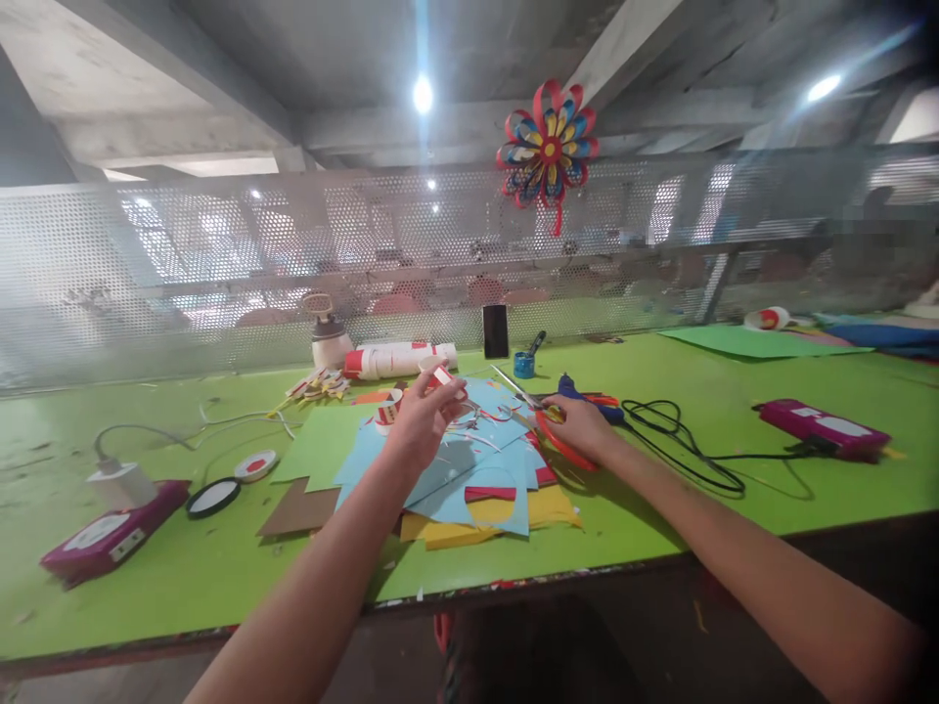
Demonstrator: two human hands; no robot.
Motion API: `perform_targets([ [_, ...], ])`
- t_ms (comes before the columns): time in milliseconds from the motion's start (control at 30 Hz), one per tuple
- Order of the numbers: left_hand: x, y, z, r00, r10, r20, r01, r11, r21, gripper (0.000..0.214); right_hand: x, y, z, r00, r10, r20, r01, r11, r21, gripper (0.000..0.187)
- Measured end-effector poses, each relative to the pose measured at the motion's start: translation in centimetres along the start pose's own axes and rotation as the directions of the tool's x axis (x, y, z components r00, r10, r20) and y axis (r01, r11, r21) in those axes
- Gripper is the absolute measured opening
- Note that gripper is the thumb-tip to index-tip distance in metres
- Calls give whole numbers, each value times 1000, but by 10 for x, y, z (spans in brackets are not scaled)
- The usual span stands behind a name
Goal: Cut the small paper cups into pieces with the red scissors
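My left hand [424, 418] is closed on a small red-and-white paper piece [443, 375], pinched between thumb and fingers above the paper pile. In my right hand [583, 428] are scissors with red-orange handles [561, 445]. Their blades are parted and point up and left, a short way from the paper piece. Under both hands lie light blue sheets [432, 489] with thin paper offcuts on them; one sheet has a round hole. A cut red-and-white paper cup [388, 413] sits by my left wrist. Just beyond my right hand rests a blue glue gun [587, 396], partly hidden.
A black cable [675, 440] loops toward a purple power strip [822, 428] at right; another purple strip [117, 533] with a plug lies left. Stacked paper cups [402, 360], a phone [495, 332] and a blue pot [523, 365] stand behind. A paper flower [550, 150] hangs on the mesh screen.
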State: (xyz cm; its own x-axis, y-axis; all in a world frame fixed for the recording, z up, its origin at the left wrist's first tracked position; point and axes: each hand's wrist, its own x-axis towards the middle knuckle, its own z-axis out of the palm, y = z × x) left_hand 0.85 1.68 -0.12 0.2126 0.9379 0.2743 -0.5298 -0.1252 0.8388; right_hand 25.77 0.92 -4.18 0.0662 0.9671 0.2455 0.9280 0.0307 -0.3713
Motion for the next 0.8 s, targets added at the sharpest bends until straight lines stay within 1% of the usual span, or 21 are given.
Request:
perform_targets([
  [67,0,-3,0,999,54,-4,-52,988,148,56,-3,-2,3,999,19,-30,-21,999,-46,34],
  [133,0,-7,0,987,158,-18,-143,932,333,57,-6,-3,6,999,23,-37,-26,996,-90,33],
  [200,0,-10,-1,949,315,-3,-269,815,513,58,-8,-5,8,1000,13,-25,-17,991,-131,32],
  [267,1,-14,-1,905,421,53,-354,679,643,58,-10,-7,10,1000,0,-8,-1,986,-165,31],
  [333,4,-19,-3,891,437,119,-386,596,705,58,-11,-9,12,1000,-10,4,10,982,-189,32],
  [400,7,-24,-5,896,412,167,-392,555,734,59,-11,-10,14,1000,-12,10,13,979,-205,32],
  [500,11,-29,-9,901,391,189,-384,511,769,59,-9,-10,14,1000,-4,19,8,977,-214,32],
  [600,11,-28,-10,912,369,181,-355,487,798,58,-8,-8,13,1000,10,28,-4,976,-216,31],
  [667,9,-26,-8,925,348,150,-321,508,799,59,-7,-7,12,999,16,30,-9,976,-216,31],
  [733,8,-26,-6,951,290,110,-270,598,755,61,-7,-6,11,999,16,29,-9,977,-214,32],
  [800,8,-28,-5,975,206,87,-209,700,683,61,-7,-6,10,1000,16,26,-10,978,-211,33],
])
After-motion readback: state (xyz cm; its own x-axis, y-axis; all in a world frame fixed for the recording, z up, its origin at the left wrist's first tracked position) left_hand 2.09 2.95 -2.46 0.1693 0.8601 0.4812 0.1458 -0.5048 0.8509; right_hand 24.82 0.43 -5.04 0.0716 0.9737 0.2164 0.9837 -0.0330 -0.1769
